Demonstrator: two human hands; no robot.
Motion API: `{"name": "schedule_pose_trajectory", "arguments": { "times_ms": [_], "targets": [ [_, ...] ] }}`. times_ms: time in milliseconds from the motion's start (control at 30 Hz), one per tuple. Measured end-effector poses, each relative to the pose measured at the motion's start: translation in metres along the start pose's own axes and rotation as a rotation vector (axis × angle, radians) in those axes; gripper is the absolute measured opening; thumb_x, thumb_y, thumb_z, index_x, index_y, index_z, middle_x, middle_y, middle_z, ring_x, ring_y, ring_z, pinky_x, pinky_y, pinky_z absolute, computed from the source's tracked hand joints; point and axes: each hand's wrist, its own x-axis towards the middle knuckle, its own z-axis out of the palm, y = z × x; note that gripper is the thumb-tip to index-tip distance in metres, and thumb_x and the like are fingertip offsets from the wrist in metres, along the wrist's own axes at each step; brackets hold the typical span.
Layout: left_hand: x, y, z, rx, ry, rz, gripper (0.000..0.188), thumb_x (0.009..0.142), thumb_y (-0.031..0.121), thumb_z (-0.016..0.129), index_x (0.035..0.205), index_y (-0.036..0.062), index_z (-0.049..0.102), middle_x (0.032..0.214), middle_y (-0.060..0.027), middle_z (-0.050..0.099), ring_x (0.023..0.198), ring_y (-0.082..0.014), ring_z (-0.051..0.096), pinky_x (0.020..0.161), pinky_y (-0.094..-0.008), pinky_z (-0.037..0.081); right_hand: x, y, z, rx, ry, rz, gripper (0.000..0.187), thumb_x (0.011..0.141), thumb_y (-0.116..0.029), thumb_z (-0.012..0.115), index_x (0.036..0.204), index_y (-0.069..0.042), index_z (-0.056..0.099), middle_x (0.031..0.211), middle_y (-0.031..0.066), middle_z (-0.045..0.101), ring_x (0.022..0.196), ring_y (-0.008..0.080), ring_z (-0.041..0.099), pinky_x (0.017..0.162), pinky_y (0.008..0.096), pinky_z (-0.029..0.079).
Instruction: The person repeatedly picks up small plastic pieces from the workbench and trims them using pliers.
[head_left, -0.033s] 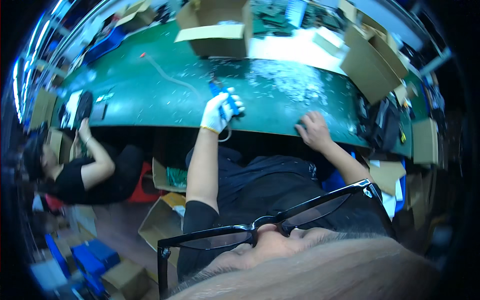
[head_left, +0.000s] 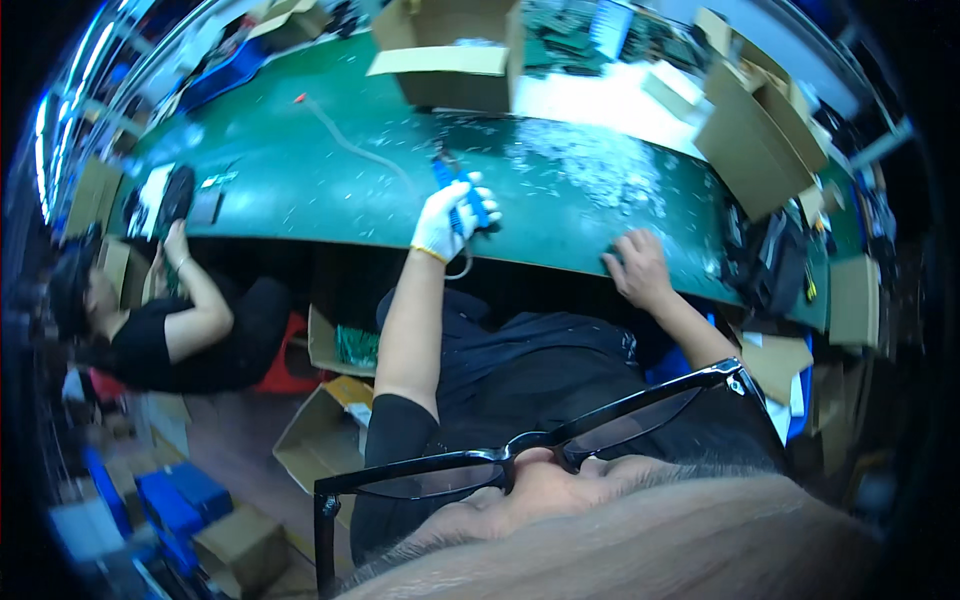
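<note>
My left hand (head_left: 445,220), in a white glove, is closed around a blue air nipper (head_left: 462,205) with a dark metal tip pointing away from me over the green table. A pale hose (head_left: 462,268) hangs in a loop below that hand, past the table's front edge. My right hand (head_left: 640,268) is bare and rests at the front edge with its fingers loosely bent and apart, holding nothing. Beyond both hands lie many small whitish scraps (head_left: 590,165) scattered on the tabletop.
An open cardboard box (head_left: 440,62) stands at the back, green boards (head_left: 565,45) beside it. Another box (head_left: 755,135) leans at the right, near a black bag (head_left: 775,260). A tube with a red end (head_left: 345,150) lies left. A seated co-worker (head_left: 190,320) works farther left.
The view has shifted slightly, so the table and boxes appear a little farther right. Both hands keep about the same places on the table, and the left grip is unchanged.
</note>
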Motion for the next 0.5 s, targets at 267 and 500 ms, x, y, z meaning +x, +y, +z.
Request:
{"name": "schedule_pose_trajectory", "arguments": {
  "times_ms": [267, 500],
  "targets": [
    [-0.011, 0.008, 0.000, -0.005, 0.100, -0.017, 0.051, 0.100, 0.022, 0.070, 0.142, -0.0003, 0.051, 0.114, -0.0195, 0.066, 0.103, -0.0358, 0.070, 0.096, -0.0583, 0.059, -0.008, -0.001, -0.001, -0.063, 0.061, -0.007, 0.022, 0.094, -0.020, 0.074, 0.107, -0.004, 0.065, 0.108, 0.0187, 0.062, 0.105, 0.0405, 0.058, 0.091, 0.0525, 0.045],
    [-0.012, 0.006, 0.004, -0.063, 0.118, -0.016, 0.036, 0.102, 0.017, 0.068, 0.132, 0.0010, 0.057, 0.108, -0.0185, 0.069, 0.094, -0.0351, 0.074, 0.088, -0.0516, 0.064, -0.004, 0.008, 0.002, -0.050, 0.033, -0.007, 0.021, 0.094, -0.020, 0.074, 0.095, -0.003, 0.061, 0.094, 0.0194, 0.060, 0.090, 0.0409, 0.060, 0.080, 0.0518, 0.050]
  ]
}}
